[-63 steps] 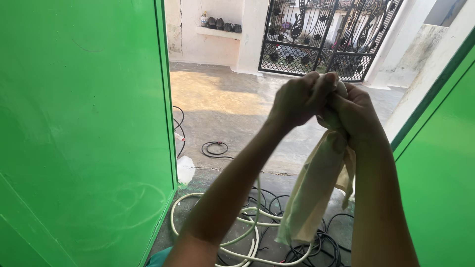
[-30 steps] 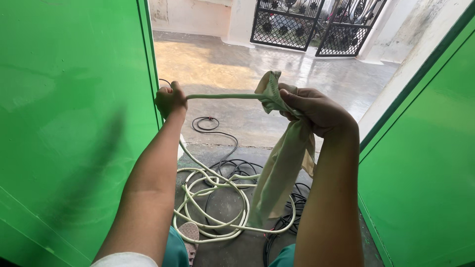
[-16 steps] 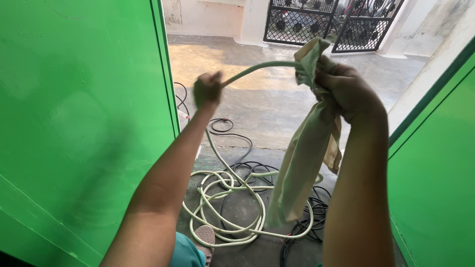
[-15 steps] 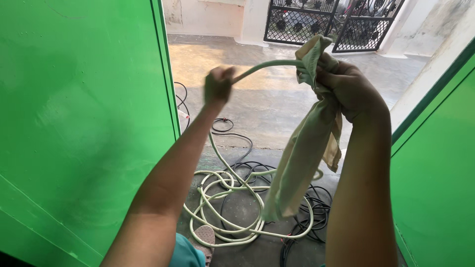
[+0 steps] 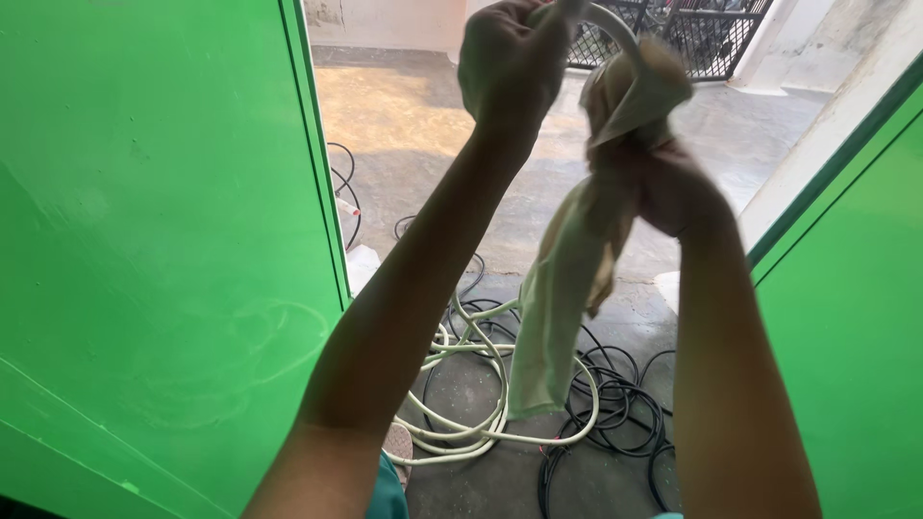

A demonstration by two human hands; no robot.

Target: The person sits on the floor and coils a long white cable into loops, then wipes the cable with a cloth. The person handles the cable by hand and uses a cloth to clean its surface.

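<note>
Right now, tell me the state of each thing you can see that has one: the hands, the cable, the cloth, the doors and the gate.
Left hand: raised, closed around the pale cable.
Right hand: closed on the cloth, wrapped around the cable.
Pale cable: arched between the hands, the rest coiled loosely on the floor.
Cloth: bunched at the top, hanging limp.
Black cables: tangled on the floor.
Green doors: open.
Black metal gate: appears shut.
</note>
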